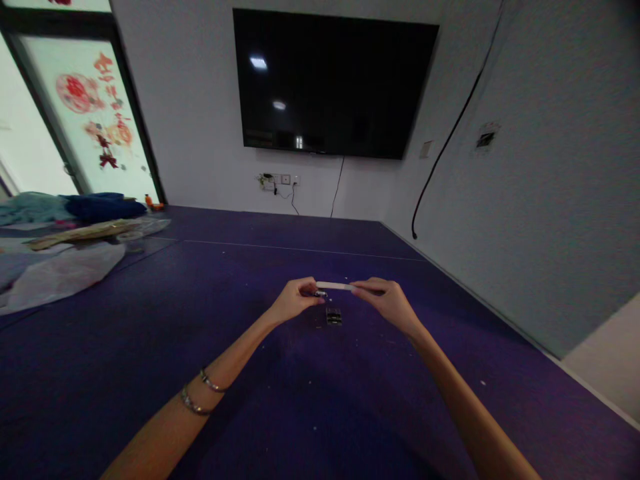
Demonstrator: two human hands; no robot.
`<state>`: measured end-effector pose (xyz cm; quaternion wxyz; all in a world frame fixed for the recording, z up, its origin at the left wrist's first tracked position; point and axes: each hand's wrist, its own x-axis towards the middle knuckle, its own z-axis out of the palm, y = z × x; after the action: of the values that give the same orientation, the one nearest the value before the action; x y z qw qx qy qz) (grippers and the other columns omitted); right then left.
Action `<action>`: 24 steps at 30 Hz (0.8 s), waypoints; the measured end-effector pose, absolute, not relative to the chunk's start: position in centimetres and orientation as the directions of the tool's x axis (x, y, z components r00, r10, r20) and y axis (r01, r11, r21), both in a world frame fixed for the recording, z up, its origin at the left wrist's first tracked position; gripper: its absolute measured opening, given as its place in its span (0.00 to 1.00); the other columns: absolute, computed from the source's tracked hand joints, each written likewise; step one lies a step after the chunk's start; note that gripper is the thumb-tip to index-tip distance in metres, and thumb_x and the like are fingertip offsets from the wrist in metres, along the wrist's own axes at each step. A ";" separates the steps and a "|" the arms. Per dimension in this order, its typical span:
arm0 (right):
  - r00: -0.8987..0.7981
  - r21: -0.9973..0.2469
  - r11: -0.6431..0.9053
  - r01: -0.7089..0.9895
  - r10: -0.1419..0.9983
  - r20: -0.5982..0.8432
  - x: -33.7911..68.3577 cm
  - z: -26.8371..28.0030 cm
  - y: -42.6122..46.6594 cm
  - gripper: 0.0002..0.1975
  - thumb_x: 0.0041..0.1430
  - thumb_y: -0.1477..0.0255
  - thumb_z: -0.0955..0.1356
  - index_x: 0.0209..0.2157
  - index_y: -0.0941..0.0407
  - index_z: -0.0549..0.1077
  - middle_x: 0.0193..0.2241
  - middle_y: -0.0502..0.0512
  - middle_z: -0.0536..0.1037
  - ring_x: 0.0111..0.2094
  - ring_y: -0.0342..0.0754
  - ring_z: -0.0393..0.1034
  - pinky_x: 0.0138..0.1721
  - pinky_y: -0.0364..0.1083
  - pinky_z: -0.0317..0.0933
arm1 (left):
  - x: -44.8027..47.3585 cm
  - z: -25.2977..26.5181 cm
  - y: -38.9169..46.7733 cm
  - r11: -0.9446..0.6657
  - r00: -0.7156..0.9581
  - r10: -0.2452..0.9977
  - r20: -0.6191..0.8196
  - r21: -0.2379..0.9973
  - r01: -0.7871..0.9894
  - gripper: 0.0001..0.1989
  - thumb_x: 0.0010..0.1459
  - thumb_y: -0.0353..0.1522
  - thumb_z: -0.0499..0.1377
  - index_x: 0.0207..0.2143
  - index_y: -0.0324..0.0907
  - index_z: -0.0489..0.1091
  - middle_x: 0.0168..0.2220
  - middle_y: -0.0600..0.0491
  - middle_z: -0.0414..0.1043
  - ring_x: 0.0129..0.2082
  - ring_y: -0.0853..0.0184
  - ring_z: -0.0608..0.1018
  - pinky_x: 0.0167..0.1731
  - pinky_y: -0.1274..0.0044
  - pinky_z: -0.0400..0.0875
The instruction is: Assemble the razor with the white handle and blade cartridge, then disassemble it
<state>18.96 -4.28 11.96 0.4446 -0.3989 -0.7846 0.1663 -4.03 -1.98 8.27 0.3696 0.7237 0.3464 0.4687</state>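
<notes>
Above the purple floor (300, 413), I pinch a pale strip (334, 286) between left hand (295, 299) and right hand (391, 305), its length roughly parallel to the far edge.

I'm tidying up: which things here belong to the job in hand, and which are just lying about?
In the job:
- pale strip, held between left hand and right hand
- small metallic piece at the left hand
- probably the small dark item below the hands

Lying about:
- plastic sheeting
- dark blue cloth
- teal cloth
</notes>
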 end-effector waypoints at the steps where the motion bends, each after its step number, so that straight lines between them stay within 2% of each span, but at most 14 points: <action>1: -0.300 -0.621 0.629 0.467 0.774 0.558 19.0 12.0 -4.3 0.12 0.53 0.64 0.67 0.35 0.54 0.78 0.30 0.55 0.78 0.31 0.46 0.70 0.33 0.44 0.61 | -4.0 8.3 -2.0 -0.491 0.325 0.844 0.426 0.858 0.151 0.11 0.43 0.32 0.64 0.22 0.38 0.62 0.21 0.60 0.62 0.23 0.75 0.66 0.26 0.81 0.60; 13: -0.337 -0.643 0.618 0.453 0.786 0.518 19.3 12.0 -4.2 0.12 0.52 0.63 0.67 0.36 0.53 0.78 0.30 0.54 0.77 0.30 0.46 0.69 0.30 0.44 0.60 | -4.1 8.0 -1.8 -0.490 0.325 0.843 0.429 0.862 0.133 0.11 0.43 0.32 0.64 0.24 0.38 0.64 0.22 0.59 0.64 0.23 0.75 0.67 0.27 0.80 0.60; 24: -0.342 -0.644 0.630 0.434 0.777 0.529 19.4 12.0 -4.1 0.12 0.52 0.63 0.67 0.35 0.53 0.78 0.31 0.55 0.78 0.32 0.47 0.70 0.33 0.45 0.61 | -4.0 8.1 -2.0 -0.484 0.316 0.847 0.428 0.866 0.125 0.11 0.43 0.32 0.64 0.24 0.38 0.64 0.22 0.59 0.65 0.23 0.75 0.67 0.26 0.80 0.60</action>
<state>19.38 -4.10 12.01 0.4287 -0.3810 -0.7944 0.1999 -4.05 -1.97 8.07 0.3784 0.7174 0.3389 0.4769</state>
